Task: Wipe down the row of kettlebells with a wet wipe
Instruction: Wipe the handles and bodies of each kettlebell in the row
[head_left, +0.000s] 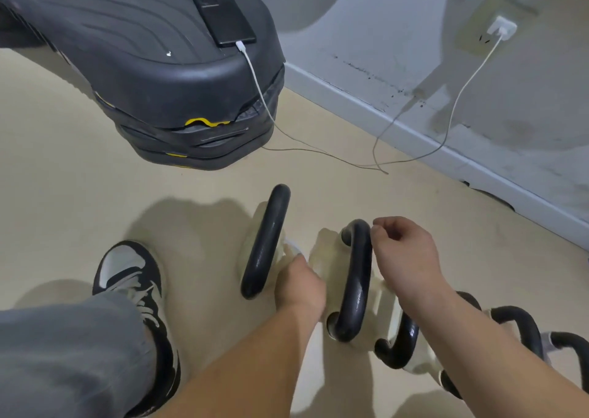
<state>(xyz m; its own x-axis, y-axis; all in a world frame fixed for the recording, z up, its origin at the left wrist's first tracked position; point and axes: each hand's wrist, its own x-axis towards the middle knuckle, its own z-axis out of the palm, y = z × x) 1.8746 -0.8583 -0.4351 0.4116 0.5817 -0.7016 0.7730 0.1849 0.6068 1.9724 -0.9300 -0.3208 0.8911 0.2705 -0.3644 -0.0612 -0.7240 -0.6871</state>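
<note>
Several kettlebells with cream bodies and black handles stand in a row on the floor. The first kettlebell (266,242) is furthest left, the second kettlebell (357,277) beside it, a third kettlebell (400,341) behind my right forearm, and more kettlebells (518,325) run to the lower right. My left hand (299,285) reaches down between the first two and grips a white wet wipe (291,246) against the first one's body. My right hand (404,252) hovers with curled fingers against the right side of the second handle; nothing shows inside it.
A stack of black step platforms (165,76) sits ahead with a phone (223,16) charging on top. Its white cable (459,99) runs across the floor to a wall charger (502,29). My shoe (134,283) and grey trouser leg are at the lower left. The wall skirting (414,127) runs along the right.
</note>
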